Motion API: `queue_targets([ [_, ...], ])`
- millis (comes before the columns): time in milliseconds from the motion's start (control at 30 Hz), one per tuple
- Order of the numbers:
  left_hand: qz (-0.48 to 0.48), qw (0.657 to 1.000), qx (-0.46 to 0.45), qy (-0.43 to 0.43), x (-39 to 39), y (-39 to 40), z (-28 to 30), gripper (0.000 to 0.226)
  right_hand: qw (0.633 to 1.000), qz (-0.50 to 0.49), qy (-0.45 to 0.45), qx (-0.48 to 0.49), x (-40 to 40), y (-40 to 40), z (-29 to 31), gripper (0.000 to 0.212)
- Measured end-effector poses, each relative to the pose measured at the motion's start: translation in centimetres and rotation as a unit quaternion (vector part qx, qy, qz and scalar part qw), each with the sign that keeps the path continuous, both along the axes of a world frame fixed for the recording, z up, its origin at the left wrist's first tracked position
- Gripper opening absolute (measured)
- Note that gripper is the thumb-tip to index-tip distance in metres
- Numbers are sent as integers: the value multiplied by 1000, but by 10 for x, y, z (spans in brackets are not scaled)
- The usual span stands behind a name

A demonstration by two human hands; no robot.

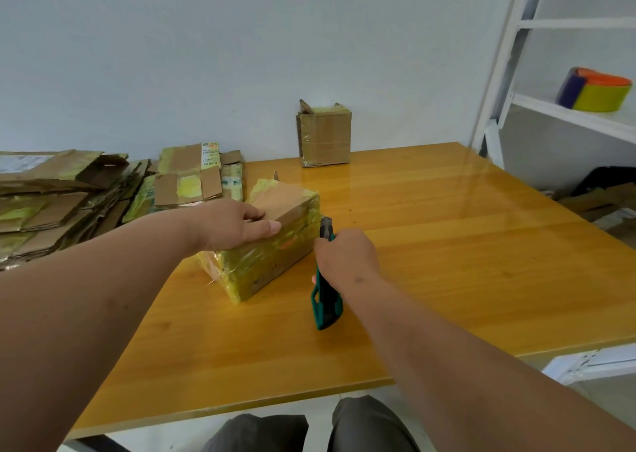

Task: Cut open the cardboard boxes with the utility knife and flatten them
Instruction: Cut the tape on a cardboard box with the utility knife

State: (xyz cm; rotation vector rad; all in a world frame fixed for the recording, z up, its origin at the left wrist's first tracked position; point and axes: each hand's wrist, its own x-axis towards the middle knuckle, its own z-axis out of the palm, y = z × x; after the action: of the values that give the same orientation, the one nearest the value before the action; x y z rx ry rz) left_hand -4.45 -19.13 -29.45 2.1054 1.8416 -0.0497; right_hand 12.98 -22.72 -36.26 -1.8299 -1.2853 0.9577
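Head view: left hand (234,224) presses flat on the taped box (272,245); right hand (344,259) grips the utility knife (325,300) beside it, blade tip hidden behind the fingers.

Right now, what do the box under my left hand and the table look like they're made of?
The box looks like brown corrugated cardboard wrapped in glossy yellowish tape; the film wrinkles and shines. The table looks like varnished wood or wood-look laminate: grain lines under a mirror-like sheen. Which, I cannot tell.
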Motion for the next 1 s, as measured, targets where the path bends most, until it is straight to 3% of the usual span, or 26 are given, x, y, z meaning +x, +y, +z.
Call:
queue_targets([
  [300, 25, 996, -30, -85, -4, -1, 4, 63, 999, 30, -19, 35, -17, -3, 12, 37],
  [433, 17, 995, -32, -92, -3, -2, 4, 63, 997, 43, 53, 40, -23, 0, 14, 26],
  [567, 0, 998, -15, -54, 2, -1, 4, 61, 993, 103, 62, 15, -40, -10, 12, 24],
  [800, 25, 992, 17, -119, -17, 6, 9, 64, 973, 218, 76, 10, -37, -25, 24, 29],
  [900, 32, 984, 36, -172, -22, 7, 9, 53, 964, 245, 97, -15, -28, -22, 35, 22],
  [1000, 27, 972, 75, -219, -24, 8, 7, 33, 966, 254, 29, -39, -25, -13, 40, 23],
])
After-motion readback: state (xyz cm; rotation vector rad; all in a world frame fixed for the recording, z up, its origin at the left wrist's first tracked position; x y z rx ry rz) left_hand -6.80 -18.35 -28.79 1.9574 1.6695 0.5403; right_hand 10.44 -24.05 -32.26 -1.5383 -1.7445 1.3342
